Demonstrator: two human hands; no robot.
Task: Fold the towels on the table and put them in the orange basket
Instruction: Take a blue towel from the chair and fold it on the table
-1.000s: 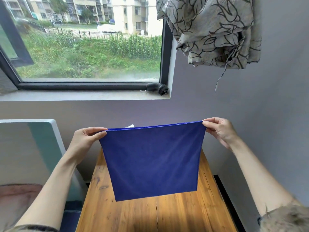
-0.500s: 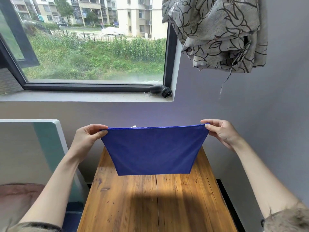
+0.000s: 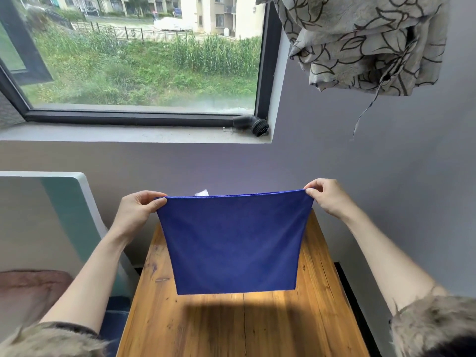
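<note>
Towel: a blue towel (image 3: 231, 243) hangs in the air in front of you, above the far half of the worktop, its top edge stretched level between your two hands and its lower edge hanging free.
Left hand: your left hand (image 3: 134, 212) pinches the towel's top left corner between thumb and curled fingers.
Right hand: your right hand (image 3: 328, 198) pinches the top right corner the same way, thumb and fingertips closed on the hem.
Label: a small white tag (image 3: 201, 193) pokes up just behind the top edge, near the middle.
Worktop: a wooden worktop (image 3: 244, 328) runs away from you toward the wall; the towel's shadow falls on the boards below it.
Sleeves: furry grey-brown cuffs show at both lower corners of the view.
Window: a dark-framed window (image 3: 144, 117) sits above the worktop, with greenery and buildings outside; a black brush head (image 3: 251, 124) lies on the sill at its right end.
Curtain: a patterned grey curtain (image 3: 360, 39) is bunched up at the top right.
Left side: a white and teal panel (image 3: 69, 202) stands beside the worktop.
</note>
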